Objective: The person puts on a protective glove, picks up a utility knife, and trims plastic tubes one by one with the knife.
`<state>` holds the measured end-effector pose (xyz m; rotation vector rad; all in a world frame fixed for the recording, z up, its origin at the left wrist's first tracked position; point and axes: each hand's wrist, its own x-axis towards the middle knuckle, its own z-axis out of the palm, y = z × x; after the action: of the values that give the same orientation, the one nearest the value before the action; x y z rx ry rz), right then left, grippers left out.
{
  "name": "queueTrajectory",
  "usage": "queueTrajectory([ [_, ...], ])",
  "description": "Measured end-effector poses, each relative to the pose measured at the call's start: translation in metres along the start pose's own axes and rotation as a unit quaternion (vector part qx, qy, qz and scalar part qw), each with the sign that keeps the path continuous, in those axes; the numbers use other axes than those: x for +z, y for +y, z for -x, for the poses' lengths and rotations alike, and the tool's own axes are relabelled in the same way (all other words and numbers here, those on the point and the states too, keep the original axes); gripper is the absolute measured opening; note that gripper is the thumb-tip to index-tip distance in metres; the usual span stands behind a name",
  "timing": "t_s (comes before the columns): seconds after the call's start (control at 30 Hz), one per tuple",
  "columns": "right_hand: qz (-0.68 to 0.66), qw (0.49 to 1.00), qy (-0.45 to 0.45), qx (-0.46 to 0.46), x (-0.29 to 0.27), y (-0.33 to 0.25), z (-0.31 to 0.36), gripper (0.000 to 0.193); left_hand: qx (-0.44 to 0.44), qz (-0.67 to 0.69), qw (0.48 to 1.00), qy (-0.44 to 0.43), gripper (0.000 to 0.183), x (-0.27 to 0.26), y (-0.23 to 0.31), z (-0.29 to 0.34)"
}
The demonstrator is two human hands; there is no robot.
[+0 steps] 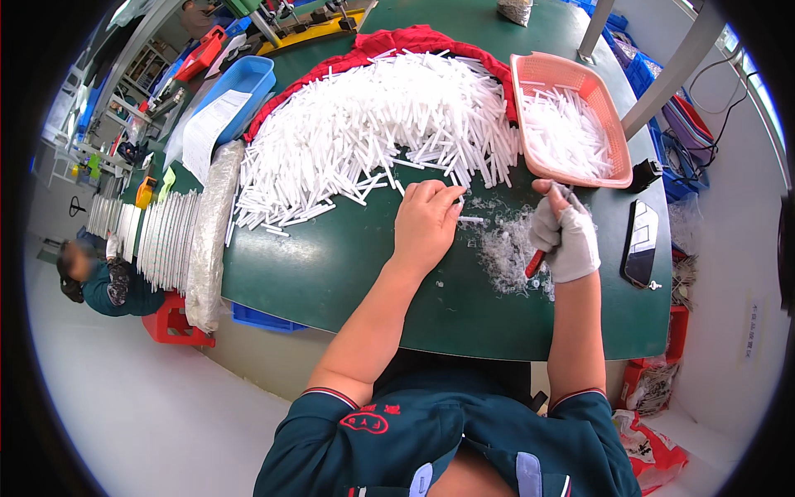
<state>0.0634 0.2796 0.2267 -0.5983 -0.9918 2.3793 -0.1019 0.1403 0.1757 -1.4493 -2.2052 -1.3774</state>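
Observation:
A broad heap of short white plastic tubes (356, 124) lies on a red cloth (418, 37) across the green table. At the near edge of the heap is my left hand (424, 222), bare, its fingers curled in toward the thumb; what they pinch is hidden. One loose white tube (470, 219) lies just right of my left thumb. My right hand (570, 236), in a whitish glove with bare fingertips, is closed round a red-handled tool (536, 263); its working end is hidden. White shavings (507, 253) are scattered between both hands.
A pink basket (619, 137) of white tubes stands beyond my right hand. A phone (640, 244) and a black object (646, 174) lie at the right. A long wrapped bundle (214, 240) and blue tray (248, 83) sit left. Another person (112, 277) sits at far left.

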Motion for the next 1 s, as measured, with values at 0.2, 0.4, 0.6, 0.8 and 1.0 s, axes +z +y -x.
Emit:
queueTrajectory([
  [0.2, 0.041, 0.997, 0.007, 0.068, 0.012, 0.014, 0.004, 0.019, 0.062, -0.117, 0.989, -0.059, 0.014, 0.005, -0.004, 0.001],
  [0.4, 0.065, 0.994, 0.008, 0.087, 0.020, 0.018, 0.007, 0.018, 0.041, -0.136, 0.986, -0.088, 0.010, 0.006, -0.001, 0.006],
  [0.6, 0.102, 0.991, 0.004, 0.091, 0.023, 0.025, 0.009, 0.018, 0.016, -0.106, 0.994, 0.003, 0.008, 0.013, -0.002, -0.006],
  [0.8, 0.114, 0.990, 0.008, 0.085, 0.024, 0.025, 0.009, 0.019, 0.002, -0.140, 0.988, -0.058, 0.012, 0.007, -0.009, -0.004],
  [1.0, 0.142, 0.986, 0.021, 0.082, 0.022, 0.026, 0.005, 0.020, 0.014, -0.227, 0.950, -0.214, 0.018, -0.002, 0.005, 0.000],
])
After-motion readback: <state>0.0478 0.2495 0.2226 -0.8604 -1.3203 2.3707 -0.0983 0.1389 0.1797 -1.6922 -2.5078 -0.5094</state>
